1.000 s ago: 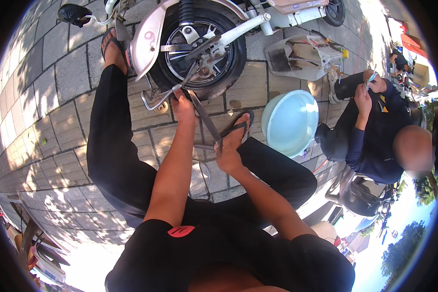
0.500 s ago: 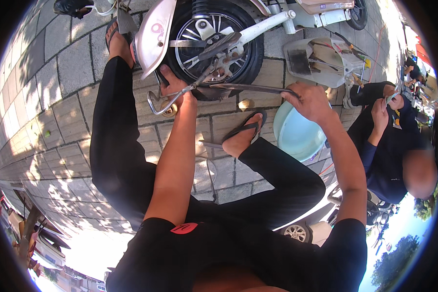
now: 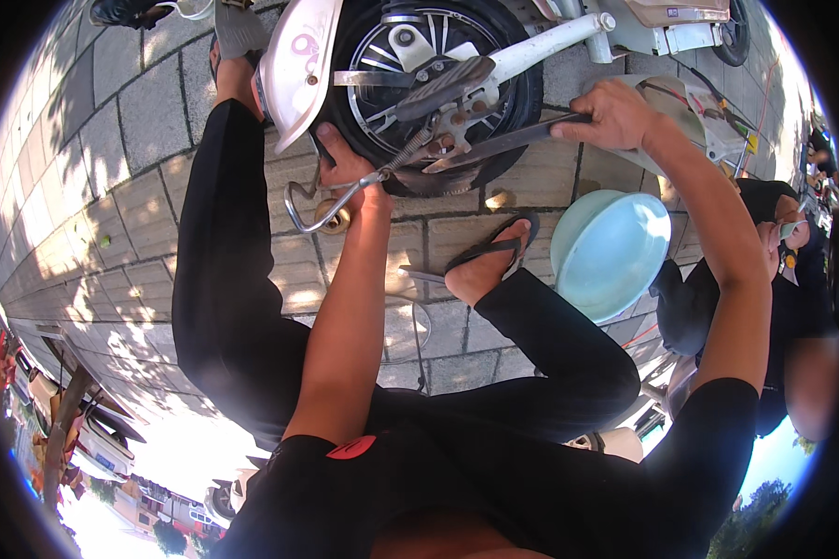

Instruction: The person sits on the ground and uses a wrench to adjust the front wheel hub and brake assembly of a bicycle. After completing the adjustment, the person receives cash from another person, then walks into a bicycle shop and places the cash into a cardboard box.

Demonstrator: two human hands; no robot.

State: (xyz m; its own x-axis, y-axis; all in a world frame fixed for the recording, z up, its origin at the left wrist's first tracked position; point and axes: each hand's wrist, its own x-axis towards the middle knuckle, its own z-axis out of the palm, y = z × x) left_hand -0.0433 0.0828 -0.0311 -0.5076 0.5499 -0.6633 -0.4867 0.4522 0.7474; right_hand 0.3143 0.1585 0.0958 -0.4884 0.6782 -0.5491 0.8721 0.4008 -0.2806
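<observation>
The scooter wheel (image 3: 410, 70), with its black tyre and spoked hub, lies in front of me. My right hand (image 3: 613, 116) is closed round one end of a tyre lever (image 3: 513, 143), a long flat dark metal bar. Its pointed tip lies over the lower tyre edge, close to the coil spring (image 3: 408, 147). My left hand (image 3: 350, 166) is at the tyre's lower left edge, thumb up; its fingers curl round something dark that I cannot make out. A bent chrome stand bar (image 3: 340, 200) crosses in front of my left wrist.
A pale pink fender (image 3: 298, 70) hangs left of the wheel. A light blue basin (image 3: 611, 256) stands right of my sandalled foot (image 3: 480, 265). Beyond it lies a whitish tray of tools (image 3: 694, 102). A person (image 3: 783, 279) sits at the right. Paving bricks (image 3: 140, 224) cover the ground.
My right hand has moved away from me and slightly right with the tyre lever, which now slants more. My left hand stays at the tyre. The whole view has shifted a little.
</observation>
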